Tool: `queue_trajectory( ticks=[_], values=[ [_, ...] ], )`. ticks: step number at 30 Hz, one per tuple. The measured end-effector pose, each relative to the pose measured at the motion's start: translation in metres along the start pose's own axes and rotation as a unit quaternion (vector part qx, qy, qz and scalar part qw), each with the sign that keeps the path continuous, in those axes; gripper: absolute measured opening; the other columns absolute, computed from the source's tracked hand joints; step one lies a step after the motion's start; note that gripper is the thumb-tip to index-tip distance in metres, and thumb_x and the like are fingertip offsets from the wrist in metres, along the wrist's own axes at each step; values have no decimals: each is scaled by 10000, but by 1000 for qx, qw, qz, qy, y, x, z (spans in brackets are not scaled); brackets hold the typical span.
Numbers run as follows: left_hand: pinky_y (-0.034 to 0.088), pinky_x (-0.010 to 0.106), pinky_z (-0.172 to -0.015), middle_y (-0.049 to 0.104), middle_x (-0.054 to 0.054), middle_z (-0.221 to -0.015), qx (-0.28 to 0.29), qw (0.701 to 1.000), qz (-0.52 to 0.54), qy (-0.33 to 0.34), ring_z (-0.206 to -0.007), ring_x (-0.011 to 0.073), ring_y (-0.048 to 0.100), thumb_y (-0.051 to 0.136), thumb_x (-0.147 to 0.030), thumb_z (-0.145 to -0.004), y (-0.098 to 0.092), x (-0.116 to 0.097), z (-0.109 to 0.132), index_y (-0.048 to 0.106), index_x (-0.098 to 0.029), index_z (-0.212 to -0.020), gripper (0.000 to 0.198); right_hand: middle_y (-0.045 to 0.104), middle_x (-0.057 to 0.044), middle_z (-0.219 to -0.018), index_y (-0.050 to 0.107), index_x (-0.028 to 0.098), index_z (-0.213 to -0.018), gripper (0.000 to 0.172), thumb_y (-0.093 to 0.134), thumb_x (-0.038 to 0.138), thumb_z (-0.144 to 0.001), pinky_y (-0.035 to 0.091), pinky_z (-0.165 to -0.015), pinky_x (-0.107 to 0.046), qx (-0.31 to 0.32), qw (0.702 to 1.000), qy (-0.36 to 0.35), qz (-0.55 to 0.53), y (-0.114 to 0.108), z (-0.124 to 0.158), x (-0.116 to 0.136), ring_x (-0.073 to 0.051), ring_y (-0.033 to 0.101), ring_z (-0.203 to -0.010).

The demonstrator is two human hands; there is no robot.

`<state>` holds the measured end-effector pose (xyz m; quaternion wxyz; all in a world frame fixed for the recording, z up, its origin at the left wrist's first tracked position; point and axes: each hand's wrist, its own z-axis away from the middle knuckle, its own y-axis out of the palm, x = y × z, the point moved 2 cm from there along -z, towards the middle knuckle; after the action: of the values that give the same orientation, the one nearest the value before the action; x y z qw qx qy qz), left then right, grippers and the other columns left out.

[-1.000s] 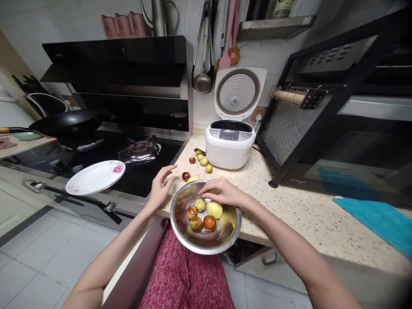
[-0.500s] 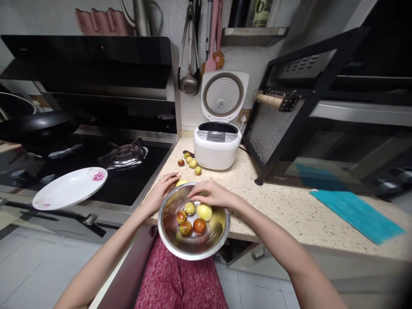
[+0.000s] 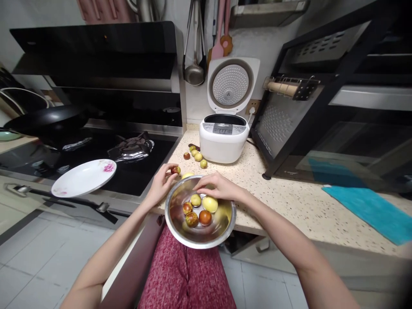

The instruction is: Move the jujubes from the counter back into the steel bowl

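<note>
A steel bowl [image 3: 222,231] juts over the front edge of the speckled counter, above my lap, and holds several small green and red-brown fruits [image 3: 199,209]. My right hand [image 3: 216,187] grips the bowl's far rim. My left hand [image 3: 161,184] is just left of the bowl, its fingertips pinching a dark red fruit [image 3: 175,170] on the counter. A yellow-green fruit [image 3: 187,175] lies right behind the rim. Several more small fruits [image 3: 195,154] lie in front of the rice cooker.
A white rice cooker [image 3: 223,138] stands open at the back of the counter. A white flowered plate [image 3: 83,177] overhangs the black stove's front edge, with a black pan [image 3: 45,121] behind. A black metal rack [image 3: 322,98] fills the right; a teal cloth [image 3: 373,210] lies beside it.
My left hand dropped from open above the counter onto the dark red fruit and now pinches it. My right hand stayed on the bowl's rim. The view shifted slightly.
</note>
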<state>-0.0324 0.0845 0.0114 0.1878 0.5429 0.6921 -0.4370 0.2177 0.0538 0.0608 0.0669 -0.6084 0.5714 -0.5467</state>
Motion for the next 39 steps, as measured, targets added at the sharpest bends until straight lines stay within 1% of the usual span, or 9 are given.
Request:
queue_trajectory(
  ticks=[4,9,13,18,24,30,33,36,39],
  values=[
    [536,378,-1015,615,103,-1264,-22,995,84,38,-1156,221,620,609,-353,-1008,-3,-6,5,636,-238,-1278,295,814,-89,-1021,800,165,-1068,168,674,233,-980,584,-866,-330,0,1000,-1,-1,0,0,0,-187,760,-903],
    [526,447,-1055,673,128,-1226,35,987,117,102,-1192,267,627,650,-401,-986,-4,-12,10,696,-235,-1222,292,812,-81,-1053,797,186,-1088,175,669,243,-983,580,-883,-334,5,1000,11,-1,1,0,0,-187,761,-930],
    [535,478,-1039,713,139,-1186,89,982,120,113,-1158,287,654,677,-422,-965,-6,-16,10,732,-220,-1181,301,813,-83,-1050,799,187,-1085,177,667,235,-978,581,-879,-343,5,1000,9,0,1,0,-2,-193,762,-925],
    [536,470,-1011,727,142,-1196,148,976,104,124,-1117,282,677,691,-384,-948,-8,-24,10,757,-215,-1162,280,813,-77,-1037,800,194,-1091,184,666,264,-986,576,-867,-330,4,1000,7,2,0,1,-2,-192,762,-918],
    [563,417,-895,769,115,-972,188,966,127,120,-954,247,711,605,-344,-999,-8,-26,10,796,-200,-992,239,817,-63,-1027,801,199,-1083,172,671,251,-985,575,-842,-311,9,1000,6,2,-1,0,2,-181,766,-903],
    [573,455,-931,788,122,-1015,204,964,122,118,-994,265,726,575,-401,-1009,-6,-25,9,805,-216,-984,296,817,-63,-1015,800,200,-1079,166,674,246,-982,575,-842,-316,6,1000,8,6,-1,0,0,-179,762,-893],
    [545,502,-1029,785,125,-1125,213,960,121,135,-1119,287,710,554,-403,-1017,-6,-27,8,807,-229,-1048,309,817,-64,-1008,801,202,-1071,169,663,249,-986,580,-845,-332,-35,999,0,14,-3,0,-2,-184,760,-893],
    [484,551,-1126,761,121,-1238,218,962,100,133,-1279,316,641,542,-419,-1018,-6,-28,8,804,-243,-1094,325,817,-70,-1018,806,206,-1043,179,643,257,-989,588,-876,-364,-110,994,9,26,-10,0,-6,-207,758,-935],
    [449,573,-1166,741,115,-1292,221,964,87,123,-1351,331,593,543,-431,-1017,-7,-28,7,801,-249,-1116,330,811,-84,-1043,806,201,-1034,201,616,256,-996,584,-913,-391,-188,980,38,57,-20,2,-15,-231,753,-976]
  ],
)
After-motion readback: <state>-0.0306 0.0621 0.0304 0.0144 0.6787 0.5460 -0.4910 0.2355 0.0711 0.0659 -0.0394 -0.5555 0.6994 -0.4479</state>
